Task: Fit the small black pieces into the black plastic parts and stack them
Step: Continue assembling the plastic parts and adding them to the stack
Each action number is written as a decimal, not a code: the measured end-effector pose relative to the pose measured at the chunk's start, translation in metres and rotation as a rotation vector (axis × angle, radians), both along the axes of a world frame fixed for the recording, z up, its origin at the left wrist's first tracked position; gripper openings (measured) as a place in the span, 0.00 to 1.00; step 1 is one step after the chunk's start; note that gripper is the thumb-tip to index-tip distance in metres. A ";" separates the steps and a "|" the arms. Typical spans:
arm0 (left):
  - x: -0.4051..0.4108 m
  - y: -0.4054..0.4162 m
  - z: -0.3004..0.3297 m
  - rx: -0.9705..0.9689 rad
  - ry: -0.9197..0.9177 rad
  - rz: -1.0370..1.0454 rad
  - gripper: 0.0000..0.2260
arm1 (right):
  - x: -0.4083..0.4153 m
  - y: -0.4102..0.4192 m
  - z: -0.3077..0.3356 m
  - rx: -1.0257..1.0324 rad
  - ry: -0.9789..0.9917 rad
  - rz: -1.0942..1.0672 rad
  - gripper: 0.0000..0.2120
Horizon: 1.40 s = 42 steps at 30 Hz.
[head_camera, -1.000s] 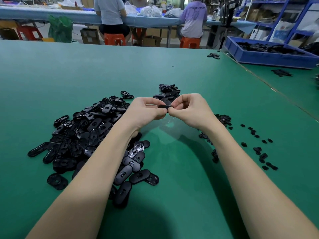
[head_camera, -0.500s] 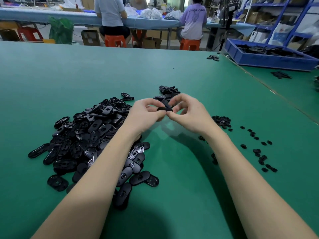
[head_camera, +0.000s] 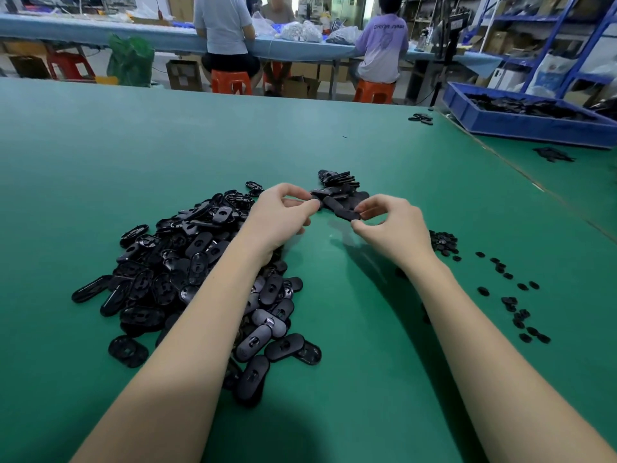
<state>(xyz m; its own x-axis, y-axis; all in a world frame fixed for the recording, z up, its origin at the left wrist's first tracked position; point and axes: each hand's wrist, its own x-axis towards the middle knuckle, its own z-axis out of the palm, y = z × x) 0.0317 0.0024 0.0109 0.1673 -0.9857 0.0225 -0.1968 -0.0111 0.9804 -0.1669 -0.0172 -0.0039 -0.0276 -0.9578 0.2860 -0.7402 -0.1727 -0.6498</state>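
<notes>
Bare mat (head_camera: 350, 329) btwn parts pile (head_camera: 187, 272), small pieces (head_camera: 514, 305)

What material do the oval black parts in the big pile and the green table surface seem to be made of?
Oval black parts: most likely moulded plastic with a smooth, half-glossy finish; pale highlights show on their rounded faces, and each has the same shaped slot.
Green table surface: seemingly a matte mat or coated sheet; it gives only a soft, spread sheen and no sharp reflections. Which of the two, the picture cannot settle.

A green table (head_camera: 133, 155) fills the foreground. Beyond it stands a long blue bench (head_camera: 100, 31) where people sit on orange stools (head_camera: 230, 82). Cardboard boxes (head_camera: 183, 75) and a green bag (head_camera: 130, 61) lie beneath it. Blue shelving (head_camera: 567, 18) rises at right, behind a blue tray (head_camera: 534, 123).
</notes>
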 end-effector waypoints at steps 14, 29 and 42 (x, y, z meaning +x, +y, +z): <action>0.004 -0.002 -0.006 0.012 -0.104 -0.113 0.03 | 0.034 -0.071 0.020 0.132 0.073 -0.178 0.14; -0.001 0.002 0.001 -0.005 -0.123 -0.116 0.09 | 0.037 0.029 0.037 0.480 0.278 0.587 0.04; -0.002 0.006 0.002 -0.013 -0.194 -0.141 0.09 | 0.037 0.028 0.034 0.442 0.138 0.664 0.06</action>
